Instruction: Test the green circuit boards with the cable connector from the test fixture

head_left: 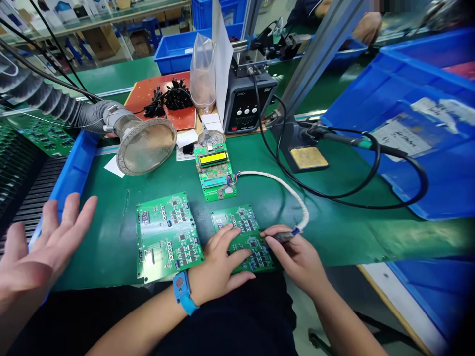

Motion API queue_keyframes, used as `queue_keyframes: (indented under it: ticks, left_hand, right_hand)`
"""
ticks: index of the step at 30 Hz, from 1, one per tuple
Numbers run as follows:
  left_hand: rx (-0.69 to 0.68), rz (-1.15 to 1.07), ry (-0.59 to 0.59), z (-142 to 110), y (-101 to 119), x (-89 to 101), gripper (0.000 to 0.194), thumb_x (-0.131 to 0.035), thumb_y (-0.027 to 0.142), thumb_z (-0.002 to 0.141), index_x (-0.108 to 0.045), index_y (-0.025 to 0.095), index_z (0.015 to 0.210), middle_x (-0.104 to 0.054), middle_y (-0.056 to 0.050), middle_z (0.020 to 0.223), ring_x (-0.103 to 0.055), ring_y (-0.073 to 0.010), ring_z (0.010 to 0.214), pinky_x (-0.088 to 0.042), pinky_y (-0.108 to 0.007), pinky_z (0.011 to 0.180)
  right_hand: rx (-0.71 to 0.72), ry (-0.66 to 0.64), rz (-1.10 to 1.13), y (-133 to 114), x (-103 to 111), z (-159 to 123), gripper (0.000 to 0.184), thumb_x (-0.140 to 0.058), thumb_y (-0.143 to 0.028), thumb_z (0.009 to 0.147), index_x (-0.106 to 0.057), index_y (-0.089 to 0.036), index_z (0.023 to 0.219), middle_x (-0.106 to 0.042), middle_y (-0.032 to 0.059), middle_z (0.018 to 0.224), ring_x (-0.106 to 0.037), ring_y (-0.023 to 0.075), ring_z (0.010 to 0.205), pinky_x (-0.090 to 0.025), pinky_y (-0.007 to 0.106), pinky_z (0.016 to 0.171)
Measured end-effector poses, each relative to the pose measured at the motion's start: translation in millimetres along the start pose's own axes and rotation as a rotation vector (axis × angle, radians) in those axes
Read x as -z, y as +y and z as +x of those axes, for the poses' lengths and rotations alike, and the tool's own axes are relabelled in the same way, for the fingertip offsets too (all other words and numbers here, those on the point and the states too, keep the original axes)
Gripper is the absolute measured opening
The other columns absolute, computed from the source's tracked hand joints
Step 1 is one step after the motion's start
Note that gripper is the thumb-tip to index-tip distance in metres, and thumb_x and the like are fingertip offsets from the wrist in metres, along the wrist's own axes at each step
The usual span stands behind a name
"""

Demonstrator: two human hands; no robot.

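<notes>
My left hand (pixel 218 264), with a blue wrist strap (pixel 181 291), lies with fingers spread on the right-hand green circuit board panel (pixel 243 225). In my right hand (pixel 297 259) a grey, wrapped probe (pixel 282 236) is pinched at the panel's right edge; its tip is hidden by my fingers. From the probe, a white sleeved cable (pixel 285 185) curves back to a small tester board (pixel 215 175) with a lit yellow display (pixel 213 158). Left of my left hand lies another green circuit board panel (pixel 166 235), with small digit displays along its left side.
Another person's hand (pixel 48 247) is held spread at the left. A fume extraction hood (pixel 146 146) hangs over the bench near a blue bin of boards (pixel 70 170). Behind stands a soldering station (pixel 248 101); an iron's stand (pixel 308 158) and large blue crates (pixel 415 113) are at right.
</notes>
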State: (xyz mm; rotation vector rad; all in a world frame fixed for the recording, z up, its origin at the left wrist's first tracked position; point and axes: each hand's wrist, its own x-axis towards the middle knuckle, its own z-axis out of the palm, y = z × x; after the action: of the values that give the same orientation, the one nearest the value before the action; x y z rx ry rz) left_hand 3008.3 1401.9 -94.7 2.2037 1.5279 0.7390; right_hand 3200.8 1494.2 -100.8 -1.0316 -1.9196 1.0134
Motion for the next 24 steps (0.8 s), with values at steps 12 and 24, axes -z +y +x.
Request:
queue_keyframes:
  ticks: [12,24]
  left_hand:
    - [0.000,0.010,0.000,0.5,0.7,0.3,0.036,-0.070,0.035,0.083,-0.060,0.017,0.112,-0.041,-0.018,0.136,-0.033,-0.0370,0.134,-0.041,-0.053,0.104]
    - [0.005,0.021,-0.001,1.7,1.1,-1.1,0.035,-0.069,0.037,0.084,-0.060,0.017,0.112,-0.041,-0.017,0.136,-0.034,-0.0366,0.134,-0.042,-0.053,0.103]
  right_hand:
    - [0.055,-0.039,-0.034,5.8,-3.2,-2.0,0.006,-0.054,-0.024,0.092,-0.059,-0.024,0.095,-0.065,0.0039,0.089,-0.065,0.0202,0.084,-0.052,0.031,0.076]
    - [0.139,-0.061,-0.117,0.4,-2.4,0.6,0.009,-0.053,-0.019,0.091,-0.057,-0.024,0.096,-0.064,0.0039,0.089,-0.064,0.0201,0.083,-0.053,0.029,0.071]
